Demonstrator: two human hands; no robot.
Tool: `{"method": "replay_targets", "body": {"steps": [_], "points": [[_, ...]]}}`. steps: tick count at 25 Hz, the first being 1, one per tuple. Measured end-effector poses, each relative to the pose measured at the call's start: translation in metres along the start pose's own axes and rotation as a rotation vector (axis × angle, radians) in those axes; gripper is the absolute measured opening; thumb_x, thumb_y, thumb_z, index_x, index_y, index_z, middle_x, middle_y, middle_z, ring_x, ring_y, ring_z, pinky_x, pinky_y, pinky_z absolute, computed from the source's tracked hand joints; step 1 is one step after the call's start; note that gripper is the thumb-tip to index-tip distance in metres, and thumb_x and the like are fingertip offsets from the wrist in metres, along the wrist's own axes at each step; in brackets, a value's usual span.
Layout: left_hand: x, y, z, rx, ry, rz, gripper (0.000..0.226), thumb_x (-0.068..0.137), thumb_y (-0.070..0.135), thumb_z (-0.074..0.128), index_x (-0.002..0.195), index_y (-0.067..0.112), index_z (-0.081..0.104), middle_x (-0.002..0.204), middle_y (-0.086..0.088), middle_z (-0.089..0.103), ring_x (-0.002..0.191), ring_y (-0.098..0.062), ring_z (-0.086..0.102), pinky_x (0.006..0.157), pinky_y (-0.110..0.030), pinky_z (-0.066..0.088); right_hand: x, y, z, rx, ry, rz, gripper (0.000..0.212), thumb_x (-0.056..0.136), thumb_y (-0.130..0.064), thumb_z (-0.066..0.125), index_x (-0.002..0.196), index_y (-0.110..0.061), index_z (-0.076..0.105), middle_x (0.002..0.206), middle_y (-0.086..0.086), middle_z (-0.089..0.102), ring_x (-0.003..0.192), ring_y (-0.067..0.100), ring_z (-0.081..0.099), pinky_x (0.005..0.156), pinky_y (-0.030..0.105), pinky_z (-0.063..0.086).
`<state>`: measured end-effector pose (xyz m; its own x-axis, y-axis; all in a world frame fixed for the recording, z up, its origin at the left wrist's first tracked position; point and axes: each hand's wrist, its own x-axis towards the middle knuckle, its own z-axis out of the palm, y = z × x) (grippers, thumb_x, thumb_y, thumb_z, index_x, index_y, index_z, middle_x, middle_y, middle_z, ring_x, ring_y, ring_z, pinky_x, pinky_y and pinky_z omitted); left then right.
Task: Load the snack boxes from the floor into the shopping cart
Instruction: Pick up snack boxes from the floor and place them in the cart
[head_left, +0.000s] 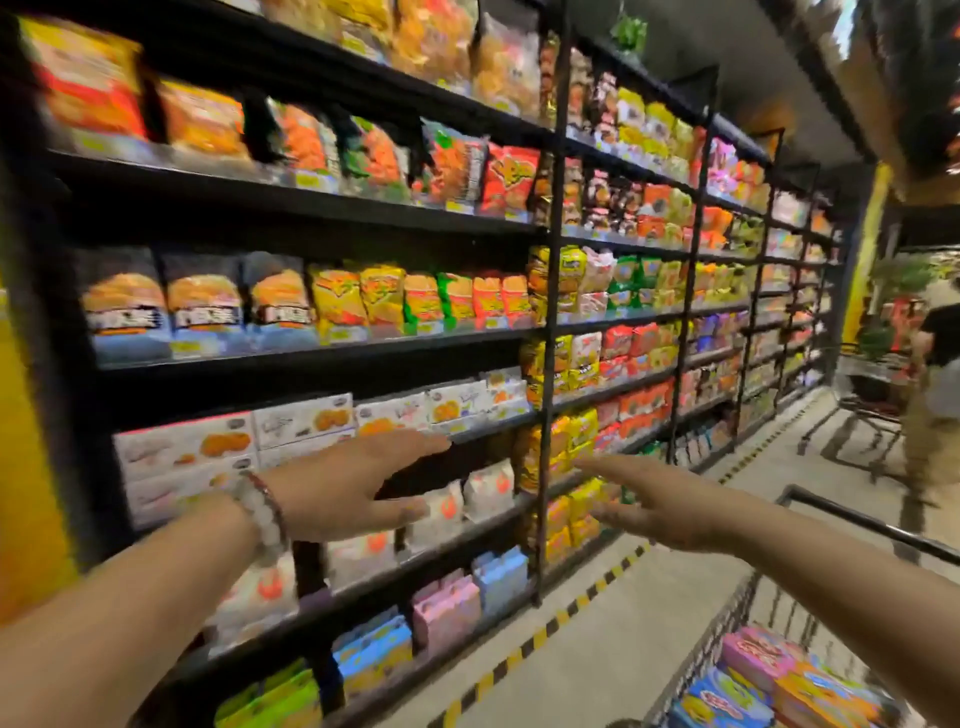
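Observation:
Both my arms stretch forward in front of the snack shelves. My left hand is flat with straight fingers and holds nothing; a bead bracelet sits on its wrist. My right hand is also spread, fingers straight, empty, above the cart's edge. The wire shopping cart is at the lower right, its black handle bar running behind my right forearm. Several colourful snack boxes, pink, blue and orange, lie inside it. No boxes on the floor are in view.
Tall black shelves full of snack bags and boxes fill the left and centre. A yellow-black striped line runs along the floor at their base. Down the aisle at the right stand a person and another cart.

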<state>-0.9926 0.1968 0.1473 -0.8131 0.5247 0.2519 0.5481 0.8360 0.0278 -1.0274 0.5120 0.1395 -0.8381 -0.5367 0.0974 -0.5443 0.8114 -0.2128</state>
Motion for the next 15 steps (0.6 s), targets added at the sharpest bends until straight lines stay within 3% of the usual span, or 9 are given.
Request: {"method": "replay_targets", "body": {"steps": [2, 5, 8, 9, 12, 15], "points": [[-0.077, -0.021, -0.033, 0.044, 0.044, -0.160, 0.113, 0.046, 0.097, 0.004, 0.144, 0.043, 0.013, 0.145, 0.026, 0.017, 0.133, 0.006, 0.020, 0.109, -0.015, 0.018, 0.024, -0.062, 0.002, -0.006, -0.022, -0.157, 0.057, 0.095, -0.047, 0.044, 0.145, -0.043, 0.020, 0.153, -0.015, 0.027, 0.136, 0.007, 0.033, 0.101, 0.017, 0.028], [-0.194, -0.031, -0.081, 0.105, 0.091, -0.383, 0.118, 0.038, 0.100, 0.003, 0.143, 0.046, 0.010, 0.143, 0.028, 0.015, 0.134, 0.007, 0.015, 0.107, -0.011, 0.015, 0.048, -0.165, 0.009, 0.006, -0.013, -0.359, 0.057, 0.095, -0.047, 0.044, 0.145, -0.045, 0.018, 0.152, -0.018, 0.025, 0.138, 0.004, 0.028, 0.097, 0.013, 0.024], [-0.321, -0.015, -0.129, 0.176, 0.065, -0.566, 0.094, 0.041, 0.100, 0.004, 0.126, 0.060, -0.002, 0.137, 0.037, 0.003, 0.124, 0.022, 0.009, 0.099, 0.003, 0.008, 0.057, -0.283, 0.027, 0.017, -0.013, -0.586, 0.057, 0.096, -0.047, 0.043, 0.146, -0.043, 0.017, 0.151, -0.021, 0.024, 0.138, 0.003, 0.026, 0.095, 0.012, 0.021], [-0.366, -0.007, -0.144, 0.209, 0.044, -0.644, 0.088, 0.042, 0.099, 0.004, 0.122, 0.062, -0.005, 0.134, 0.040, -0.002, 0.122, 0.024, 0.007, 0.101, 0.002, 0.009, 0.056, -0.325, 0.034, 0.035, -0.027, -0.683, 0.057, 0.096, -0.046, 0.042, 0.146, -0.043, 0.016, 0.149, -0.024, 0.024, 0.138, 0.002, 0.024, 0.095, 0.011, 0.019], [-0.492, 0.031, -0.180, 0.295, -0.034, -0.917, 0.088, 0.048, 0.094, 0.006, 0.128, 0.061, -0.008, 0.136, 0.037, -0.005, 0.132, 0.011, 0.008, 0.109, -0.016, 0.016, 0.045, -0.449, 0.061, 0.071, -0.091, -0.960, 0.057, 0.096, -0.047, 0.040, 0.146, -0.045, 0.012, 0.153, -0.022, 0.019, 0.141, 0.003, 0.019, 0.103, 0.013, 0.018], [-0.593, 0.074, -0.199, 0.369, -0.087, -1.126, 0.094, 0.050, 0.092, 0.007, 0.135, 0.053, -0.005, 0.135, 0.034, -0.005, 0.136, 0.007, 0.007, 0.104, -0.010, 0.010, 0.017, -0.568, 0.092, 0.061, -0.106, -1.206, 0.056, 0.098, -0.042, 0.040, 0.147, -0.040, 0.013, 0.157, -0.014, 0.015, 0.143, 0.005, 0.017, 0.106, 0.012, 0.013]]}}
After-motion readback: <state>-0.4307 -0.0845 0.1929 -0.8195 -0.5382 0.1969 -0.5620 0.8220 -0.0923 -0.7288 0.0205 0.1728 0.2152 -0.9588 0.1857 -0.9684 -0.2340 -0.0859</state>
